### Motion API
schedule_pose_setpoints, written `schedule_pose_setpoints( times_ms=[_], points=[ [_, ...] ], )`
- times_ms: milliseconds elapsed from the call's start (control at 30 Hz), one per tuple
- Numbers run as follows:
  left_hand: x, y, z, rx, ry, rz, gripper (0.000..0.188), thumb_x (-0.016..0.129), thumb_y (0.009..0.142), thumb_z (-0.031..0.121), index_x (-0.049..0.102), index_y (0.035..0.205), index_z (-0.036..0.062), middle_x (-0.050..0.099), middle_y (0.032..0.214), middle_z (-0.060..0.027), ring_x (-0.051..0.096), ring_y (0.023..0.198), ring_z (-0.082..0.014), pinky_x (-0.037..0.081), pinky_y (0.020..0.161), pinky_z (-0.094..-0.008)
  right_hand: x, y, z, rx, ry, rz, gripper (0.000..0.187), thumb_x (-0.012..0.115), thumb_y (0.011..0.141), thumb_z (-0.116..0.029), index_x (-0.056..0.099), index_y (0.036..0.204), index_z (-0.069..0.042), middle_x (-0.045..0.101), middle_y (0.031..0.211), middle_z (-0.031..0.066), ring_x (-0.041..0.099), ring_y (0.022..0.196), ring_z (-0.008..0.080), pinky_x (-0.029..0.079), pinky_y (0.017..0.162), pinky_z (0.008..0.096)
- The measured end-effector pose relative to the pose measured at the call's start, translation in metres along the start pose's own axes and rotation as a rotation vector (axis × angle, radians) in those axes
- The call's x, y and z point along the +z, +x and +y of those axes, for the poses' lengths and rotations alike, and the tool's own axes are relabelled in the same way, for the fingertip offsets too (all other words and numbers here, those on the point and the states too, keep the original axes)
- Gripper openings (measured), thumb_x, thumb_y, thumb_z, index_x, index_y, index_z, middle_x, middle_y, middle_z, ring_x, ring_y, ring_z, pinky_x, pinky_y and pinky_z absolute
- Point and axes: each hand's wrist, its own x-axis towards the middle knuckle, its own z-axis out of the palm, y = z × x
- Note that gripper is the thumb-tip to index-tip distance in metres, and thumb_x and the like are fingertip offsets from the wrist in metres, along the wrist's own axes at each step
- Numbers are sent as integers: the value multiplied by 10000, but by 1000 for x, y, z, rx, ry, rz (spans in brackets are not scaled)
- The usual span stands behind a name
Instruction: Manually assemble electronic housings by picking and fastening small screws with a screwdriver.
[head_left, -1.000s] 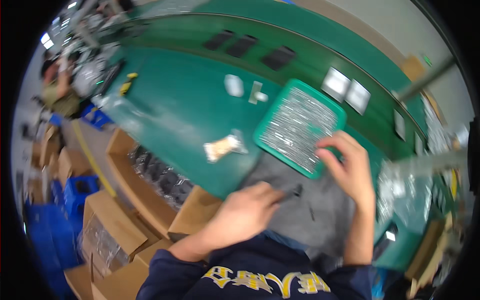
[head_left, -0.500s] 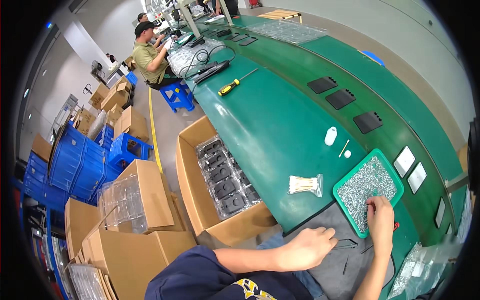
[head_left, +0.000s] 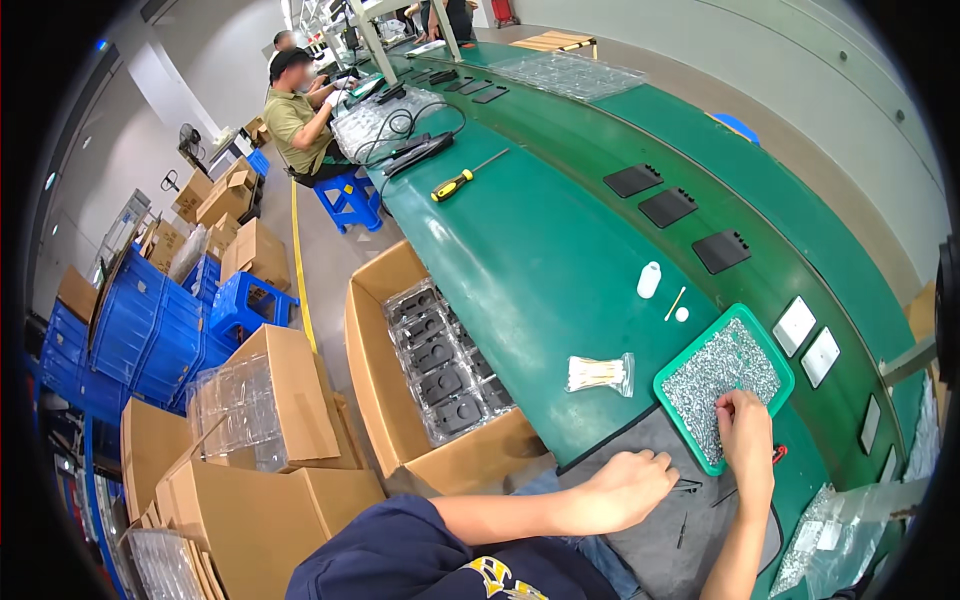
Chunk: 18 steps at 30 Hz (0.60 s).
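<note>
My left hand (head_left: 628, 492) is closed over the grey mat (head_left: 640, 540), with a small thin black part (head_left: 687, 486) sticking out past its fingers; most of that part is hidden by the hand. The fingers of my right hand (head_left: 745, 430) are pinched together at the near edge of the heap of small silvery metal pieces (head_left: 722, 372), which look like screws. The pieces fill a green tray (head_left: 787, 380). Whatever the pinch holds is too small to make out. A slim dark tool (head_left: 682, 530) lies on the mat between my forearms.
Left of the tray lie a bag of cotton swabs (head_left: 598, 373), a white bottle (head_left: 649, 280), a loose swab (head_left: 675, 303) and a screwdriver (head_left: 453, 186). Black plates (head_left: 722, 252) and white plates (head_left: 794, 326) line the green belt. An open carton (head_left: 480, 455) stands beside the bench; a co-worker (head_left: 300, 120) sits farther off.
The view has shifted slightly. My left hand has turned and covers more of the black part. My right hand stays at the tray, its fingers still pinched.
</note>
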Motion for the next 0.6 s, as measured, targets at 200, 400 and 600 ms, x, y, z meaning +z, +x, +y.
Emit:
schedule_pose_setpoints(
  times_ms=[200,400,600],
  points=[
    [-8,10,7,4,-14,-233,235,681,796,25,626,1024,3,635,994,-174,677,843,-355,580,715,-439,1,-3,-15,-57,83,103,167,674,855,44,694,1017,7,676,957,136,651,794,322,541,776,422],
    [0,3,7,39,-41,-177,248,664,794,9,618,1038,4,643,980,-180,681,815,-369,582,712,-450,4,-3,-19,-106,93,114,176,653,851,52,693,1017,7,680,922,131,648,777,316,540,761,418],
    [-2,9,10,58,-8,-100,179,640,826,55,617,1001,24,645,953,-169,676,774,-365,568,690,-453,1,-2,-6,-16,132,111,183,642,837,55,693,1006,4,682,917,133,643,770,311,538,752,413]
  ],
)
